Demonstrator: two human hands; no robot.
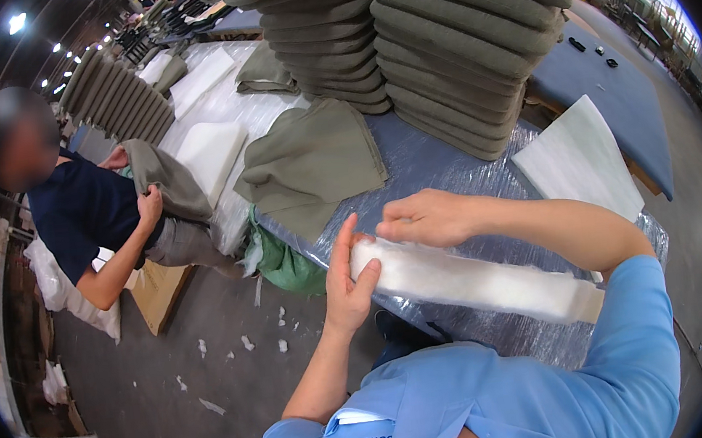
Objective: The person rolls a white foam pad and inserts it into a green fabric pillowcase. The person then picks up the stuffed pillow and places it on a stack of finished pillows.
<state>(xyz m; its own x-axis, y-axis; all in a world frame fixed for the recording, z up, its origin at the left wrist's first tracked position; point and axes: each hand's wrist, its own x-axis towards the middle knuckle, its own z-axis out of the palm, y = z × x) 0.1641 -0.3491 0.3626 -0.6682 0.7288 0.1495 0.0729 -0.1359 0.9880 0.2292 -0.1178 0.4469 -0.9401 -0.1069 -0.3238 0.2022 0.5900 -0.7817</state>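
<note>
A thick white slab of foam wrapped in fluffy batting (475, 279) lies edge-on along the near side of the plastic-covered table (439, 172), close to my body. At its left end my left hand (347, 287) grips it, thumb on the near side and fingers stretched along the end. My right hand (428, 216) is closed just above the slab's far edge near that same end, its fingers curled inward. Whatever those fingers pinch is hidden. An olive-grey fabric cover (316, 159) lies loosely folded on the table beyond my left hand.
Tall stacks of olive-grey cushions (462, 56) stand at the table's far side. A white batting sheet (582, 159) lies at right. At left a co-worker (101, 209) handles a grey cover. A green sack (283, 259) sits by the table edge; white scraps (247, 343) litter the floor.
</note>
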